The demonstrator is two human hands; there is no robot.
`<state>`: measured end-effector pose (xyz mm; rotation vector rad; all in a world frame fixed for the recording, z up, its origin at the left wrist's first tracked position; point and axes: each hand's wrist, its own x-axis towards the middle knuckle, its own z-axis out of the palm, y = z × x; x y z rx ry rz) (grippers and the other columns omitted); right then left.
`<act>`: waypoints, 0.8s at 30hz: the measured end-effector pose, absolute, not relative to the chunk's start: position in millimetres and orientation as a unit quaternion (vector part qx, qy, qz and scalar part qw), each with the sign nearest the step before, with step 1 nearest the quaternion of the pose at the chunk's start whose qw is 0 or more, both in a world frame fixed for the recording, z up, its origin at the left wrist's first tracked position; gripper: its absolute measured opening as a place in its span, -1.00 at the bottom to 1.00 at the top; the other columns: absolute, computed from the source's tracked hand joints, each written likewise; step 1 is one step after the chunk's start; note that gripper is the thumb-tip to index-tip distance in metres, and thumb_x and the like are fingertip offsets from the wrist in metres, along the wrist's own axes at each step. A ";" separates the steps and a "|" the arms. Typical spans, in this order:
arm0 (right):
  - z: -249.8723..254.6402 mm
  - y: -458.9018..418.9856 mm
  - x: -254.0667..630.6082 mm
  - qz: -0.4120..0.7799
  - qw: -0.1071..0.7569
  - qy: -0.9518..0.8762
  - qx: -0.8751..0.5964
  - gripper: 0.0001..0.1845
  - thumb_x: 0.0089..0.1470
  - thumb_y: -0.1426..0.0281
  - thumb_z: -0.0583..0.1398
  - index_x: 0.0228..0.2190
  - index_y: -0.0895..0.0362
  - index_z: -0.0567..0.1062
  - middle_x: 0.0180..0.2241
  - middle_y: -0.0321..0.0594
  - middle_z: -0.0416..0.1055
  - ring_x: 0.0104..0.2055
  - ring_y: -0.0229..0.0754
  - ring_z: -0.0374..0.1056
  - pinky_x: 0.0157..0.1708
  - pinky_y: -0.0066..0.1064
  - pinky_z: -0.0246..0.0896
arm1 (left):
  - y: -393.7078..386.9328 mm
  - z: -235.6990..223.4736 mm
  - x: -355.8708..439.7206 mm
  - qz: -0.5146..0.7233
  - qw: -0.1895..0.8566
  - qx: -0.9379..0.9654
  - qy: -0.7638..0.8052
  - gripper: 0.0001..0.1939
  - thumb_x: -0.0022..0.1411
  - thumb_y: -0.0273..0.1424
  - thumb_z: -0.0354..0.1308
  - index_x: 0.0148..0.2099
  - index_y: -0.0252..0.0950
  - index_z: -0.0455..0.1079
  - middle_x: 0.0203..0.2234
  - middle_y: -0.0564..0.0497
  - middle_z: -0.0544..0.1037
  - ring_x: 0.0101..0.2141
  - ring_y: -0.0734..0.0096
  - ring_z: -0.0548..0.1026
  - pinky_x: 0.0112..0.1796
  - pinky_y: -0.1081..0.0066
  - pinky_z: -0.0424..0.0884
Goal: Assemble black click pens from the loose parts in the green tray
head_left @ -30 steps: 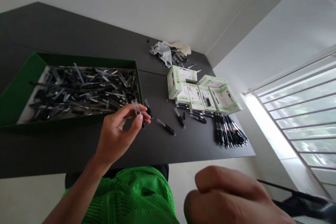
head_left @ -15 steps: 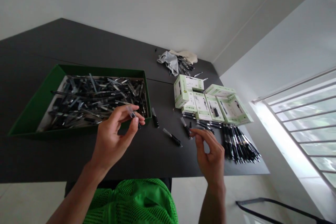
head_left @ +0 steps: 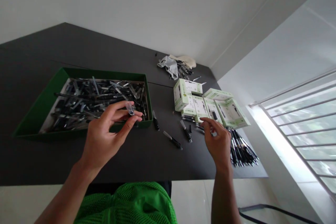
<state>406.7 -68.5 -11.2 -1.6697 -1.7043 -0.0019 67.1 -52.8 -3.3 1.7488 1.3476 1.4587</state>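
My left hand [head_left: 106, 131] is closed around a pen [head_left: 129, 109] with a clear barrel, held above the front right corner of the green box [head_left: 78, 134]. A dark part of the pen shows below my thumb. My right hand [head_left: 216, 140] is raised over the black pens in front of the white-and-green cartons, its fingers stretched forward and the thumb slightly apart. Nothing shows between its fingers. To its left lie three loose pens with clear ends: one [head_left: 186, 131] nearest the hand, another [head_left: 172, 140] in the middle, a third [head_left: 155, 120] beside the green box.
Many pens and pen parts [head_left: 97, 98] fill the green box. White-and-green cartons [head_left: 181, 95] stand at the right, with a row of black pens [head_left: 243, 150] before them. Grey cloth [head_left: 169, 65] and more pens lie at the back. A barred window [head_left: 309, 129] is to the right.
My right hand has moved right and slightly up, away from the loose pen that its fingertips were at. My left hand keeps its pen and has shifted slightly left.
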 end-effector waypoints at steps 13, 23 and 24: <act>44.8 13.9 265.3 0.110 0.219 -0.926 -0.287 -0.76 0.40 0.49 0.15 -0.06 0.14 0.63 -0.11 -0.13 0.59 -0.03 -0.11 0.41 0.00 -0.28 0.34 | -19.2 13.9 -38.0 0.489 0.192 0.629 0.573 -0.64 0.41 -0.12 0.23 0.12 -0.21 0.40 -0.24 -0.04 0.73 -0.20 0.22 0.72 -0.09 0.33 0.58; 22.4 55.6 188.4 0.110 0.070 -0.972 -0.196 -0.73 0.39 0.49 0.18 0.00 0.10 0.65 -0.03 -0.13 0.60 0.02 -0.17 0.48 0.05 -0.36 0.30 | -17.4 7.0 -41.9 0.521 0.224 0.592 0.573 -0.71 0.43 -0.19 0.20 0.07 -0.22 0.40 -0.22 -0.09 0.73 -0.19 0.19 0.74 -0.08 0.28 0.57; 22.8 57.9 179.9 0.111 0.044 -0.973 -0.197 -0.73 0.40 0.44 0.18 0.00 0.09 0.65 -0.02 -0.15 0.61 0.02 -0.18 0.51 0.03 -0.39 0.31 | -18.0 7.3 -41.8 0.523 0.223 0.590 0.573 -0.72 0.43 -0.19 0.20 0.07 -0.23 0.39 -0.23 -0.09 0.73 -0.19 0.19 0.74 -0.08 0.28 0.57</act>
